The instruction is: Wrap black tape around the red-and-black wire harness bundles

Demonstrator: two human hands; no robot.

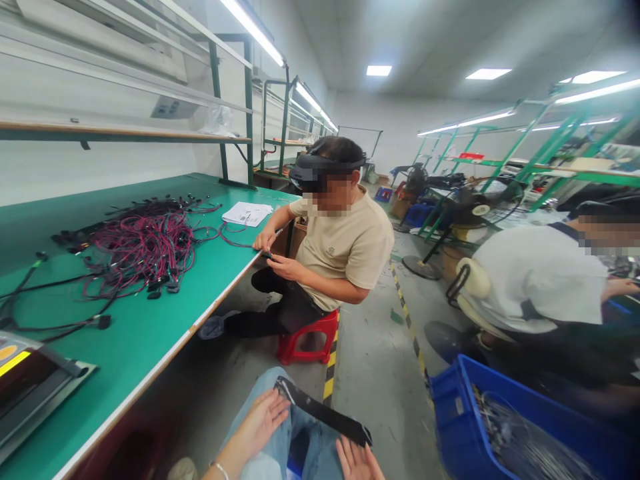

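My left hand (264,419) lies palm up over my left leg, fingers stretched out, with its fingertips beside the upper end of a black strap-like strip (327,415). The strip runs slantwise across my knees in blue jeans (320,453), with a few shiny spots near its upper end. At its lower right end is my right hand (354,459), palm up and fingers apart, the fingertips close to or touching the strip. The bottom edge of the view cuts off part of this hand.
On the green workbench (150,347) at left lie a heap of red and black cables (145,243), papers (247,213) and a device (35,373). A co-worker (345,247) sits ahead on a red stool (310,340), holding a cable. A blue crate (457,413) stands at right, near another person (540,273).
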